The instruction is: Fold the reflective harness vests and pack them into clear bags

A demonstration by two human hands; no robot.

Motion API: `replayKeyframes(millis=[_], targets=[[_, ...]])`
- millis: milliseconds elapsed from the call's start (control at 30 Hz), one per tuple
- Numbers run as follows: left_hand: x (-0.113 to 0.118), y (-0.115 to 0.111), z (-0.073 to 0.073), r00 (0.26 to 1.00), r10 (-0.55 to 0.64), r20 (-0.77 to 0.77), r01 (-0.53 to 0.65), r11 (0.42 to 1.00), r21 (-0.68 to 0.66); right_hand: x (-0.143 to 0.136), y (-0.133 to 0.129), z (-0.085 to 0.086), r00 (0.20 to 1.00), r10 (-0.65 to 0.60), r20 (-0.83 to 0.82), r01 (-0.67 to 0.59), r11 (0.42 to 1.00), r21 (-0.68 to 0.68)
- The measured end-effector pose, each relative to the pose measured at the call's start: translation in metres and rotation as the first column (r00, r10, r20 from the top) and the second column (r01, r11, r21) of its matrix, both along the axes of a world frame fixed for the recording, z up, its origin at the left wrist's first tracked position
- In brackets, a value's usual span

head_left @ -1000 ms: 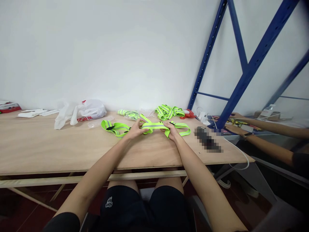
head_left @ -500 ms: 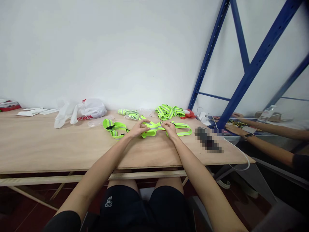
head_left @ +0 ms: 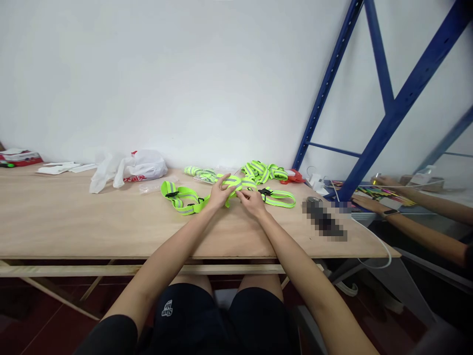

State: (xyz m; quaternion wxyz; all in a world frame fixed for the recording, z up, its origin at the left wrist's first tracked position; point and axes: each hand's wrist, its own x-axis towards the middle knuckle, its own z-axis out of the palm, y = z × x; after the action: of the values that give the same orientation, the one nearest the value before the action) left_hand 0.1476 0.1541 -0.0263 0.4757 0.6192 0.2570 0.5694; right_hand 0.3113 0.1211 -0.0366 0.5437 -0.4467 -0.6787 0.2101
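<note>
A neon-yellow reflective strap harness (head_left: 185, 198) with grey stripes and black buckles lies on the wooden table (head_left: 74, 222). My left hand (head_left: 220, 192) pinches a folded band of it near the middle, lifted slightly off the wood. My right hand (head_left: 252, 201) grips the same band just to the right, the two hands almost touching. One loop trails left, another loop (head_left: 281, 198) trails right.
More neon straps (head_left: 262, 171) are piled behind, with a smaller bundle (head_left: 199, 172). A white plastic bag (head_left: 138, 166) lies at the back left, papers (head_left: 59, 168) farther left. A blurred dark object (head_left: 324, 220) lies right. Another person's forearms (head_left: 410, 222) reach in beside blue shelving (head_left: 388, 113).
Both hands have drawn closer together and gathered the strap band into a tighter fold. The view has shifted slightly left.
</note>
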Motion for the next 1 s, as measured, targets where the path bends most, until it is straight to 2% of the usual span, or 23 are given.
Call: replayKeyframes(millis=[100,200,333,433,500,567,833,900,1000], targets=[[0.002,-0.002,0.0,0.999,-0.023,-0.027,0.024,0.999,0.028,-0.003,0.002,0.001,0.996,0.056,-0.076,-0.06,0.996,-0.064],[0.002,-0.003,-0.003,0.992,-0.06,-0.107,0.068,0.995,0.073,-0.001,0.006,0.001,0.971,0.063,-0.232,-0.088,0.991,-0.097],[0.002,-0.004,-0.008,0.976,-0.103,-0.19,0.132,0.981,0.143,0.004,0.013,-0.003,0.866,0.066,-0.495,-0.148,0.981,-0.128],[-0.001,-0.001,-0.011,0.953,0.006,-0.303,0.078,0.962,0.263,0.009,0.015,-0.004,0.787,0.086,-0.611,-0.211,0.968,-0.135],[-0.005,0.002,-0.014,0.901,0.131,-0.413,0.026,0.935,0.353,0.012,0.015,-0.003,0.764,0.095,-0.638,-0.225,0.966,-0.126],[-0.01,0.006,-0.017,0.837,0.208,-0.505,0.02,0.912,0.409,0.015,0.015,-0.002,0.75,0.1,-0.654,-0.228,0.967,-0.113],[-0.017,0.009,-0.021,0.693,0.261,-0.672,0.068,0.904,0.422,0.016,0.01,0.007,0.718,0.138,-0.682,-0.267,0.96,-0.088],[-0.015,0.005,-0.017,0.683,0.254,-0.684,0.08,0.906,0.416,0.013,0.008,0.016,0.716,0.185,-0.673,-0.312,0.947,-0.072],[-0.011,-0.002,-0.004,0.756,0.177,-0.63,0.094,0.923,0.372,0.006,0.007,0.037,0.741,0.309,-0.596,-0.407,0.913,-0.033]])
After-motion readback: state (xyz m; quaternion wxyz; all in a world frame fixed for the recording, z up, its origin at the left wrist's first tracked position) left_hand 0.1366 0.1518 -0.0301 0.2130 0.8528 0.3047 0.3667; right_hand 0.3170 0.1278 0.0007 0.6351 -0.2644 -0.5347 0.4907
